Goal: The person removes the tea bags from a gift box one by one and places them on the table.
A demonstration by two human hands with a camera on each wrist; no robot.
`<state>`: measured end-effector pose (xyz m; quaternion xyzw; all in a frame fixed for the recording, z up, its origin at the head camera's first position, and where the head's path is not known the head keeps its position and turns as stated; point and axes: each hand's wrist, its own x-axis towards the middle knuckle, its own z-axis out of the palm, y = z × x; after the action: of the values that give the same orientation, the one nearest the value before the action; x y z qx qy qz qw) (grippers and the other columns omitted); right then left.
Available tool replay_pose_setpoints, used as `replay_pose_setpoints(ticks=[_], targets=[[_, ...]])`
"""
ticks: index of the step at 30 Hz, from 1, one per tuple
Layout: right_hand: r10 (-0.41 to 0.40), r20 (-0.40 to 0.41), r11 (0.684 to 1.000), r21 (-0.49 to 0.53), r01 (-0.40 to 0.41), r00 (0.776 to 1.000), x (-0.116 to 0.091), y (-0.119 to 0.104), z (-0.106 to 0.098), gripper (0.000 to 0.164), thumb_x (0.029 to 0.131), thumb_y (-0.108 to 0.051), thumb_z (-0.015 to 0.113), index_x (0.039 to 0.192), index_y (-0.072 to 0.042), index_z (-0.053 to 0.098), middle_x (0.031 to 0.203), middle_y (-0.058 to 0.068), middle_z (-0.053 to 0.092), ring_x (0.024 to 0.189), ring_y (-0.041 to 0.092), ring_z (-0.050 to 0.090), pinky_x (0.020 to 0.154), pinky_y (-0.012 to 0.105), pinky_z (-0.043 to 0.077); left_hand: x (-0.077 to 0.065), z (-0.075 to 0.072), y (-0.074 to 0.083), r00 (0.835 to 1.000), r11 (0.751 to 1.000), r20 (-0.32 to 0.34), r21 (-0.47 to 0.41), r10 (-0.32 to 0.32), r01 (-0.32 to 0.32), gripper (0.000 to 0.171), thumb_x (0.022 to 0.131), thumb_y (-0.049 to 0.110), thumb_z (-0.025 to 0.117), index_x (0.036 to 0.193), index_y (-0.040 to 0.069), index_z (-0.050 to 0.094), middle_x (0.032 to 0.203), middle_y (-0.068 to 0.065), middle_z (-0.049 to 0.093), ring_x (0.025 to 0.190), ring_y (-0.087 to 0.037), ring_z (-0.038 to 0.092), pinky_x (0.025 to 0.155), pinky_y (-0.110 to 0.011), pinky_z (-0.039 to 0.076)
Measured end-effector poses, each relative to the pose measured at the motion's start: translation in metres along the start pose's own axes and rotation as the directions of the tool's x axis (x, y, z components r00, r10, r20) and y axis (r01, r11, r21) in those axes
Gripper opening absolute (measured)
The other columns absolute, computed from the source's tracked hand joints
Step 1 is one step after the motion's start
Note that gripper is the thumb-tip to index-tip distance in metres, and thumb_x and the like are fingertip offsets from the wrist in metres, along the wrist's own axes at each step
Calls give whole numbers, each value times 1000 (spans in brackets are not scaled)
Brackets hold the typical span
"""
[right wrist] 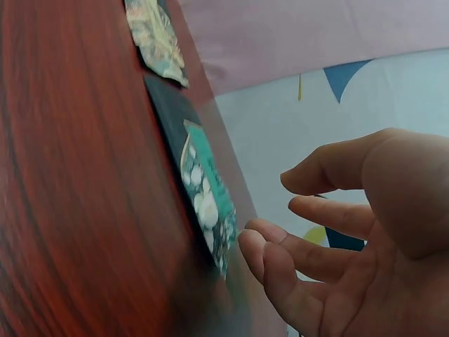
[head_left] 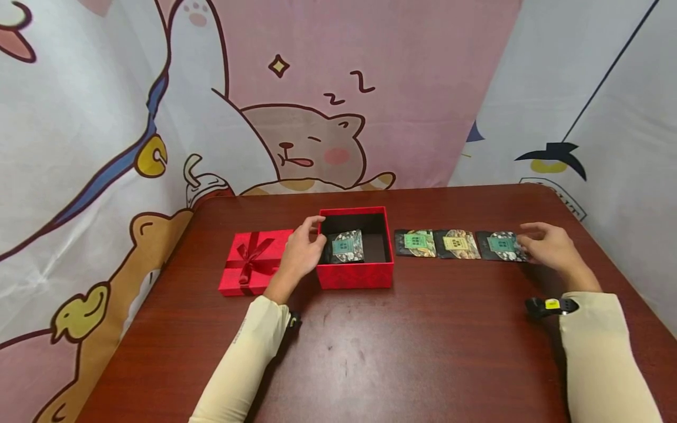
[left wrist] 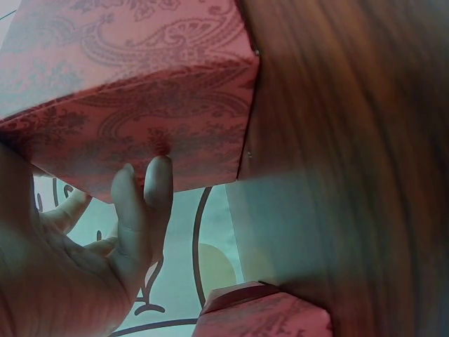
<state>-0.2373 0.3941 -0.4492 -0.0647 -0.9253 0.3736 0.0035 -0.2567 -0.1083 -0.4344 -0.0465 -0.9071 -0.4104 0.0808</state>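
Observation:
My left hand (head_left: 304,249) is at the left wall of an open red box (head_left: 355,276). Two of its fingertips touch the patterned outer side in the left wrist view, and the index finger and thumb reach the rim. Inside the box lies a dark sachet (head_left: 346,247) with a teal label. At the far right, my right hand (head_left: 547,247) hovers beside another teal-labelled sachet (head_left: 501,245). Its fingers are loosely bent and apart, with nothing between them in the right wrist view; whether a fingertip brushes the sachet's edge I cannot tell.
Left of the box lies a red lid (head_left: 248,264) with a ribbon bow. A green-labelled sachet (head_left: 415,242) and a yellow-labelled sachet (head_left: 459,243) lie in a row right of the box. All rest on a brown wooden table (head_left: 412,341) before a cartoon-printed cloth.

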Motion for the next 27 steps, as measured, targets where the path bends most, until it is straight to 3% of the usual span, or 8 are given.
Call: replay_pose_setpoints(ticks=[8,16,27], targets=[[-56,-29,998,3,56,998,0,-18,8,51,101,-26,52,138,8,45,115,34,59,77,17,66,53,35,52,0,0,0,1000,1000,7,-4,-11,11,41,93,17,54,134,25,56,122,-8,66,114,-27,58,95,-51,43],[-127,27,987,99,124,991,-2,-49,13,53,103,-24,50,142,9,40,124,38,56,77,-6,62,61,33,57,0,0,-1,1000,1000,9,-2,-5,5,42,93,18,54,134,25,56,122,-8,65,114,-27,58,95,-51,43],[-174,54,979,115,167,983,-6,-86,17,51,103,-23,48,145,6,38,128,34,56,80,-8,62,63,33,57,0,0,-1,1000,1000,3,-5,-7,7,42,92,20,53,134,26,56,121,-7,66,114,-25,58,95,-50,43]])
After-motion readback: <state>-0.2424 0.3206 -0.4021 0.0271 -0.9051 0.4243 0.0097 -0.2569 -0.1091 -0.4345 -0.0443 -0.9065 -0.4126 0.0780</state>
